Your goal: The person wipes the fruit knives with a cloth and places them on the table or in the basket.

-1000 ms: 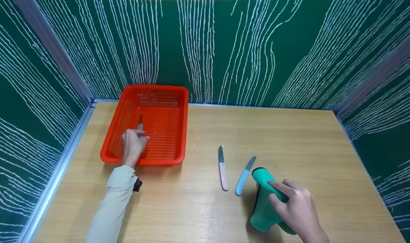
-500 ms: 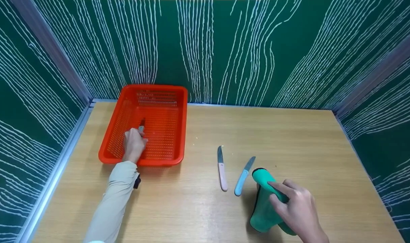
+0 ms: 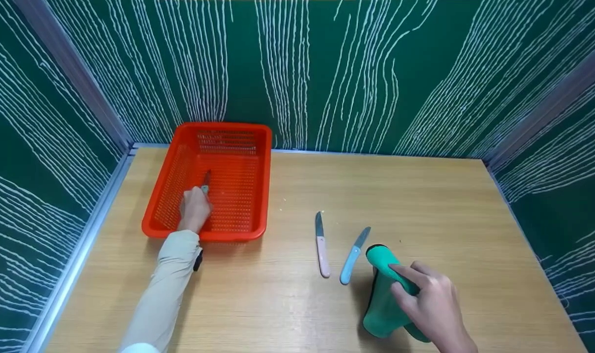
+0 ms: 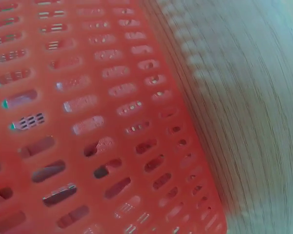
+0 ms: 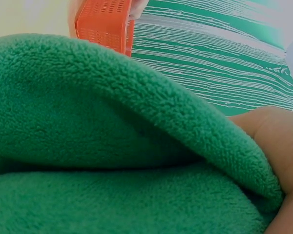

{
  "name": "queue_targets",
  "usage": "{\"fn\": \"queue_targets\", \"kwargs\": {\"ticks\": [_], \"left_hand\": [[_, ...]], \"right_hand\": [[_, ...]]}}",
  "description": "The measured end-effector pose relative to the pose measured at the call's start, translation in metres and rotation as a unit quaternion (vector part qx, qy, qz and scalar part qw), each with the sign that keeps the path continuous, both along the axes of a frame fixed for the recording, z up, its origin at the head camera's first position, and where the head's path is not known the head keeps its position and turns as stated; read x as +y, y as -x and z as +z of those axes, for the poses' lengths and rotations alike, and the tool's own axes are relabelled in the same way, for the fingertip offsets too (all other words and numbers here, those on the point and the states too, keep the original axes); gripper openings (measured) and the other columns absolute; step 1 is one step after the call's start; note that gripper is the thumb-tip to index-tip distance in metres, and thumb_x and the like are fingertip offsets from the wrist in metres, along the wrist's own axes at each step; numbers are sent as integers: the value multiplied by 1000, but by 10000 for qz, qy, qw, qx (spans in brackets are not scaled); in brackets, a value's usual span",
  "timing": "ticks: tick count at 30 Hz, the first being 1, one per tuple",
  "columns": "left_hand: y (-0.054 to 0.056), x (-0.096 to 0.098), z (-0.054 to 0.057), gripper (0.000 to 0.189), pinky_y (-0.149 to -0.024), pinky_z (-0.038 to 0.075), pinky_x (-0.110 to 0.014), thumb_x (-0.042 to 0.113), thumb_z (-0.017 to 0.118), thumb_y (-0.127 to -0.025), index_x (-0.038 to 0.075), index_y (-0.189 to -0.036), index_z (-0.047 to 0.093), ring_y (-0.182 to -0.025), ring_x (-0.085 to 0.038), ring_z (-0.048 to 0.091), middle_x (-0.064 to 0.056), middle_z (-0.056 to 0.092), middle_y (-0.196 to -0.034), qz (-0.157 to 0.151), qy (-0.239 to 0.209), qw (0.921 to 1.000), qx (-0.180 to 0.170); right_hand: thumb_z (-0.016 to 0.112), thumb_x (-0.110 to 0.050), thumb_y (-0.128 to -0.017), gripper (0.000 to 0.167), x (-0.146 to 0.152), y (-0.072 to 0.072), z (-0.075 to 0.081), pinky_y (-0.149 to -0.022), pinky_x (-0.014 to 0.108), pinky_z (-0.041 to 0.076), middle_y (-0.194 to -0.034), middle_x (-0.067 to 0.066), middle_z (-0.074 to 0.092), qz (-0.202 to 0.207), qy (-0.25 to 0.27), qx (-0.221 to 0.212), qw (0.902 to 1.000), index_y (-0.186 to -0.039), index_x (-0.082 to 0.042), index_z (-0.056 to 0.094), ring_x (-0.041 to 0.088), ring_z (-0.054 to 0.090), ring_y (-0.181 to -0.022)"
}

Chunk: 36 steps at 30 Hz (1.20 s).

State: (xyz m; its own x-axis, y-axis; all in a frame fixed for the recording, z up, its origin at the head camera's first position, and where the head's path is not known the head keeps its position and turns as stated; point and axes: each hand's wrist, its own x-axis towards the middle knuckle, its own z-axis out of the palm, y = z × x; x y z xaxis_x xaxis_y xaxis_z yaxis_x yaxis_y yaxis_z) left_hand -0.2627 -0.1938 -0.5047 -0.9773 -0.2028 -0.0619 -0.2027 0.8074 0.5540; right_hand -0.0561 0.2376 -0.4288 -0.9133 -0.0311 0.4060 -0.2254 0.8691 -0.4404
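Note:
Inside the orange-red basket (image 3: 264,196), my left hand (image 3: 195,208) grips the pale handle of a small knife (image 3: 206,184). Its dark blade points toward the back of the basket, and most of the handle is covered by the hand. My right hand (image 3: 434,304) pinches a green fleecy cloth (image 3: 383,309) between thumb and fingers, at the front right of the table. In the right wrist view the folded cloth (image 5: 88,122) fills most of the picture. Left of it lie a pink-handled knife (image 3: 322,250) and a blue-handled knife (image 3: 352,262), blades pointing away.
The basket stands at the back left of the wooden table (image 3: 278,314); its slotted wall (image 4: 102,97) fills much of the left wrist view. Green panels (image 3: 327,73) with white wavy lines enclose the back and sides. Small pale crumbs lie near the pink-handled knife.
My left hand has shifted slightly within the basket, and the knife in it has tilted a little to the right. The right hand and the cloth have stayed still.

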Motion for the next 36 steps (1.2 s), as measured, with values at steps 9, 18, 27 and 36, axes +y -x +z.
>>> {"fn": "queue_targets", "kwargs": {"ticks": [9,18,27,36], "left_hand": [[4,-2,-1,20,-51,42,-30,0,49,-94,-2,-77,59,-60,-25,52,-12,50,-66,-354,109,9989,-302],[5,-2,-3,13,-55,41,-31,-1,50,-93,-5,-89,61,-65,-27,53,-14,53,-74,-317,57,9976,-605],[6,-7,1,6,-59,43,-34,3,59,-84,1,-88,64,-72,-28,54,-15,59,-84,-371,64,9958,-833],[3,-7,16,30,-58,48,-28,6,56,-85,2,-114,63,-68,-22,59,-12,60,-87,-149,-624,9922,-1072]], "right_hand": [[74,1,-70,25,0,-2,4,-44,19,39,-62,-7,46,-142,48,-438,9989,-93,-8,77,8,42,-50],[74,0,-71,25,3,-2,7,-48,18,43,-63,-4,50,-212,15,-541,9983,-94,-9,77,9,44,-52],[73,0,-70,25,4,-2,7,-44,18,38,-58,-7,42,-248,59,-383,9989,-93,-9,77,8,41,-48],[72,-2,-74,23,9,-2,8,-48,19,41,-60,-3,47,-470,122,-610,9970,-96,-6,76,11,45,-51]]}}
